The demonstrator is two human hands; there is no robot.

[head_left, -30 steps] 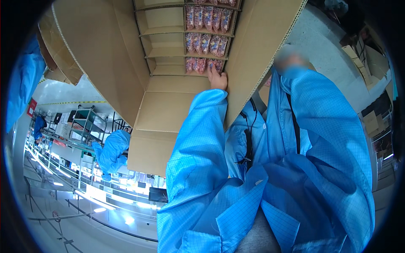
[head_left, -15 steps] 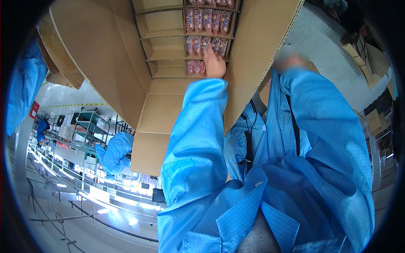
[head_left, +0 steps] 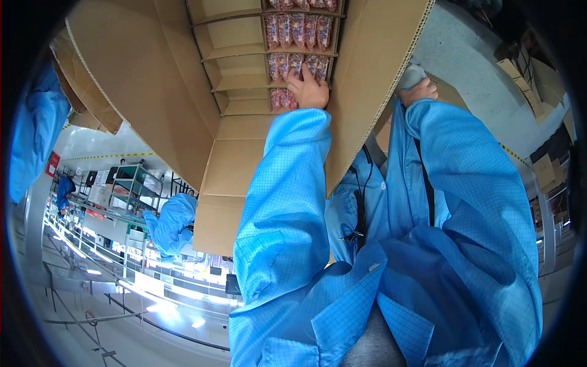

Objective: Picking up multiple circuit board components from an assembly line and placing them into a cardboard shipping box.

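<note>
Inside a tall open cardboard box (head_left: 379, 67), my left hand (head_left: 310, 93) reaches down to the rows of packets. Its fingers are apart and rest on the clear plastic packets (head_left: 298, 61) with reddish contents, near the lower rows. Several such packets stand side by side in the right-hand cells of a cardboard divider (head_left: 239, 63). My right hand (head_left: 420, 92) is outside the box, beyond its right wall. Its fingers are curled against a smooth grey rounded object (head_left: 412, 76), whose kind I cannot make out.
The divider's left-hand cells show bare cardboard. Box flaps (head_left: 131, 79) rise on the left. People in blue coats (head_left: 170, 225) are farther off at the left, by shelving (head_left: 129, 183). More cartons (head_left: 520, 82) lie on the grey floor at the right.
My left hand has shifted slightly, and its fingers spread wider over the packets. My right hand stays in about the same place beside the box. The view has moved a little.
</note>
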